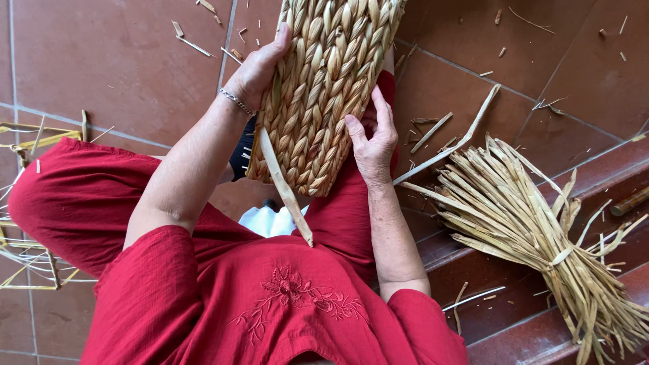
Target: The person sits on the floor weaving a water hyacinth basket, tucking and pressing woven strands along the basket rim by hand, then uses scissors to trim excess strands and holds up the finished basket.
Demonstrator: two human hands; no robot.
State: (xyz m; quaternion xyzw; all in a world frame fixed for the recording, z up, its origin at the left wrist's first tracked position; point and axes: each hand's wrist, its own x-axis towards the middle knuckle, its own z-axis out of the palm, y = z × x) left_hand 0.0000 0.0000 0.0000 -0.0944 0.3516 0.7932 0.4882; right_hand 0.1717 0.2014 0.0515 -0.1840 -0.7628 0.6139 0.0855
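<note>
**Both hands braced on a woven basket over the lap**

Underneath everything lies the terracotta tiled floor (115, 61), with a step edge running off to the right and bits of straw scattered over it. Next in size, the red dress (223, 297) fills the lower view, its chest embroidered with a flower. On the step at the right rests a bundle of dried straw stalks (534, 223), fanned toward the person. A thin wire frame (27, 203) sits at the left edge. Held above the lap is the woven basket (324, 88), plaited from thick straw braids, tilted away. The left hand (257, 67) clasps its left side, thumb pressed along the weave, a bracelet (236, 101) at the wrist. The right hand (372, 138) lies flat against the right side, fingers spread upward. One loose straw strip (287, 192) hangs from the basket's lower edge.
</note>
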